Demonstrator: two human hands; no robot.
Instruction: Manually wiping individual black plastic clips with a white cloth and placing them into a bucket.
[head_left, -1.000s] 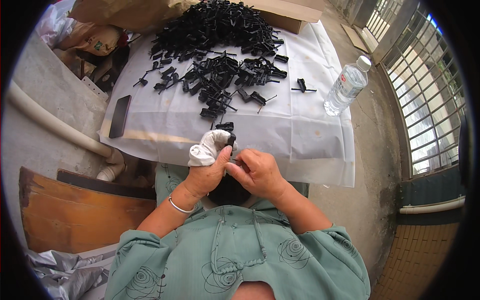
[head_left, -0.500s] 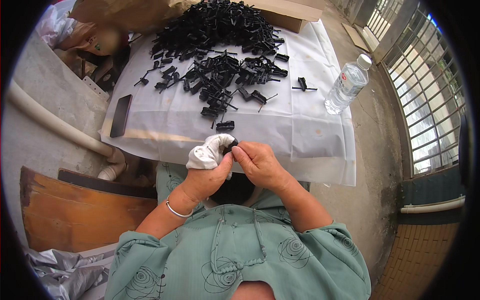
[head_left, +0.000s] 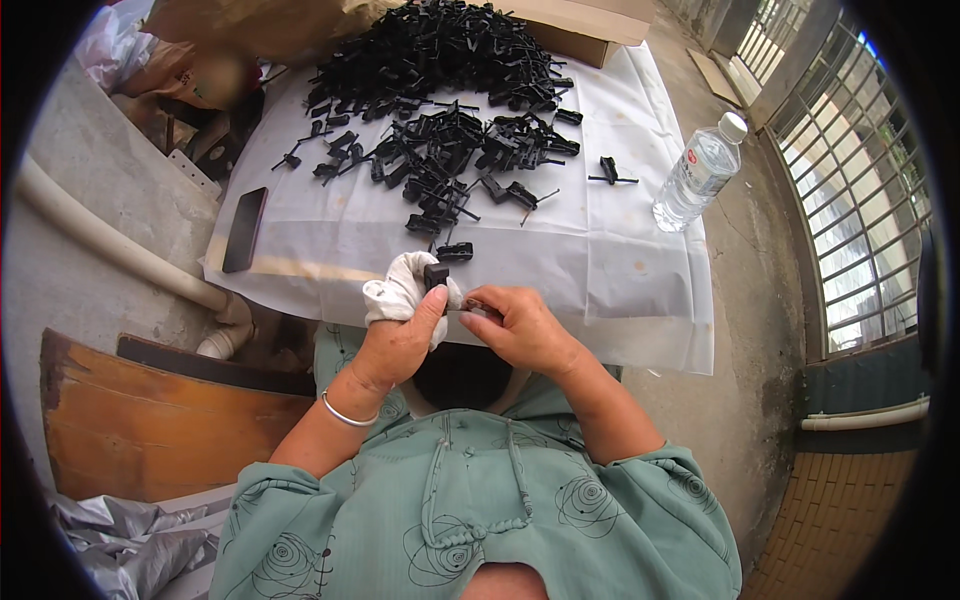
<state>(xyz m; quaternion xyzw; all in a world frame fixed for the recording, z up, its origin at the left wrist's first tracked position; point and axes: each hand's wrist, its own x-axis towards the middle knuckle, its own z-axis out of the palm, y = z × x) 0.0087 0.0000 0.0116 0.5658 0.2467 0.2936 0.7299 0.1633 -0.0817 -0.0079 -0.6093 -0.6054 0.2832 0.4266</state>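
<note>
My left hand [head_left: 398,340], its fingers wrapped in white fabric [head_left: 398,290] like a glove or cloth, grips a small black plastic part [head_left: 436,276] under the thumb. Close on its right, my right hand [head_left: 532,330] pinches a small dark, thin item [head_left: 480,308] whose kind I cannot make out. Both hands are above the table's near edge. Just beyond them a similar black part [head_left: 455,252] lies on the white sheet [head_left: 330,225]. Farther back spreads a large pile of black plastic parts [head_left: 440,60] with thin stems.
A dark phone [head_left: 245,230] lies at the table's left. A clear water bottle [head_left: 700,170] stands at the right edge, near a lone black part [head_left: 611,172]. An open cardboard box [head_left: 585,42] sits behind. Below my hands is a dark round opening [head_left: 462,378].
My left hand has shifted slightly left and turned, showing more of the black part. My right fingers have come apart from it, and the thin dark item now shows between them.
</note>
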